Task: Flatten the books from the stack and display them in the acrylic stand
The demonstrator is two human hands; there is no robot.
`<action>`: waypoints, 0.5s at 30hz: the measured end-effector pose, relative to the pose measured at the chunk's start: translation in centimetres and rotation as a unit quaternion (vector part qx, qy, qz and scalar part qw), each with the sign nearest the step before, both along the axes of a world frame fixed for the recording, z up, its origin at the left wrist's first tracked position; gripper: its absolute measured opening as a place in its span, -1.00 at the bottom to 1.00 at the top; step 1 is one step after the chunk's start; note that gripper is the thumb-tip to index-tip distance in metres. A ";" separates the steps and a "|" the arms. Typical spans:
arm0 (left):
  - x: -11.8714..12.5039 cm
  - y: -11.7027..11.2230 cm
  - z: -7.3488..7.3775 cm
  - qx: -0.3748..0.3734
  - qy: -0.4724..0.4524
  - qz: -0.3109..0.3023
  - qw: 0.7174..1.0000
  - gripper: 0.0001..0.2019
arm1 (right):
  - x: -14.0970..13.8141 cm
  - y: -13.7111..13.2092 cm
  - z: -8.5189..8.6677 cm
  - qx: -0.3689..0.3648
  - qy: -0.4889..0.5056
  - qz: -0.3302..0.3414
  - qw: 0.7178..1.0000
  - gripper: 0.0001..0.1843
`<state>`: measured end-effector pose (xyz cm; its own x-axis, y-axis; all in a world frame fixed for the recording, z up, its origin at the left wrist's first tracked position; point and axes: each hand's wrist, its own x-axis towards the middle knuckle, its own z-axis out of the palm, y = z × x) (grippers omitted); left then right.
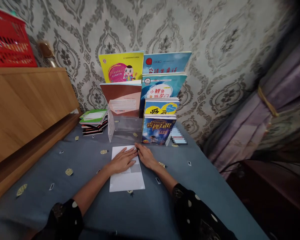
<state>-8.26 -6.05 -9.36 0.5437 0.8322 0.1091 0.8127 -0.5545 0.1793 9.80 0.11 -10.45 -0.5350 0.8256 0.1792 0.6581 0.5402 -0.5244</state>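
A white sheet or thin booklet with a grey printed patch lies on the blue cloth in front of me. My left hand rests flat across its upper half, fingers stretched out and partly covering it. At its upper right edge, my right hand touches down with fingers extended close to my left fingertips. Just beyond stands a clear tiered book rack. Its right side holds several books, with a dark blue book in front; on its left are a yellow book and a brown-red book.
A stack of books with a green one on top sits left of the rack. A pale blue item, blurred, lies at its right. A wooden cabinet with a red basket borders the left; a purple curtain hangs right.
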 end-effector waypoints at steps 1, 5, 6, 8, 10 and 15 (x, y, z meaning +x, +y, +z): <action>0.1 -0.1 0.0 0.000 0.002 -0.001 1.000 -0.51 | 0.0 -0.1 0.1 0.002 -0.003 0.000 1.000 -0.47; 0.4 -0.5 0.1 -0.002 0.007 0.005 1.000 -0.51 | -0.1 -0.6 0.6 0.012 -0.014 0.003 1.000 -0.49; 0.5 -0.5 0.1 -0.003 0.009 0.012 1.000 -0.50 | -0.2 -0.7 0.7 0.015 -0.017 0.004 1.000 -0.49; 0.7 -0.5 0.0 -0.004 0.009 0.033 0.999 -0.49 | -0.2 -0.9 0.8 0.019 -0.021 0.004 1.000 -0.50; 0.7 -0.7 -0.1 0.001 0.008 0.062 0.998 -0.48 | -0.2 -1.0 0.8 0.022 -0.025 0.003 0.999 -0.49; 0.9 -1.4 -0.8 0.029 0.010 0.179 0.983 -0.49 | -0.2 -1.1 0.8 0.019 -0.026 0.006 0.999 -0.49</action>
